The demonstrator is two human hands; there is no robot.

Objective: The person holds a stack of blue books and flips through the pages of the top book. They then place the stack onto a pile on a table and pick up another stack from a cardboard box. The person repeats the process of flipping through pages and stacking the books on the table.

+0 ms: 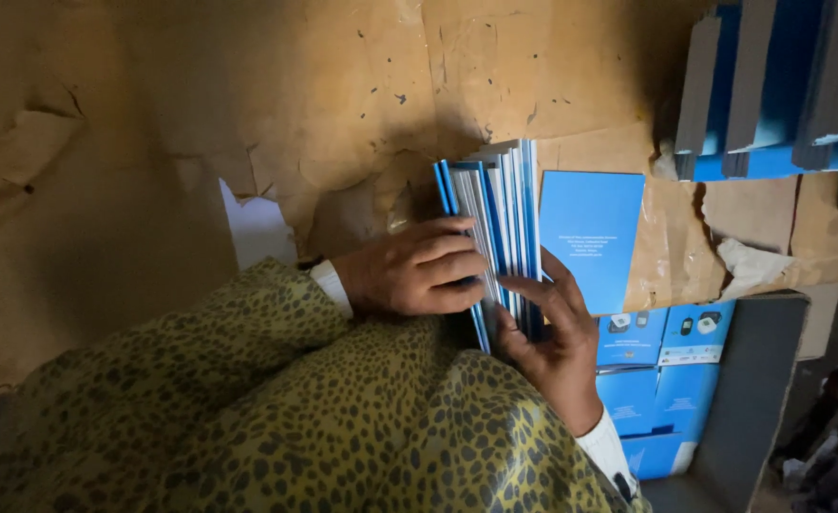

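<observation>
Leopard-print fabric (276, 418) in yellow-green fills the foreground, draped over the person's lap and arms, with white cuffs showing at both wrists. Left hand (409, 275): fingers curled over one face of a stack of thin blue-and-white flat-packed cartons (497, 214), pressing it sideways. Right hand (552, 347): fingers spread narrowly against the opposite face, thumb low, so the 2 hands clamp the stack on edge between them, seemingly to keep the edges aligned. Stack stands upright just above the lap, at frame centre. Single blue carton (590, 237) lies flat just beside it on torn brown cardboard (343, 85). Open box (761, 380) at lower right holds matching blue cartons in rows. Dark grey and blue foam-like slabs (780, 85) lean together at upper right.
</observation>
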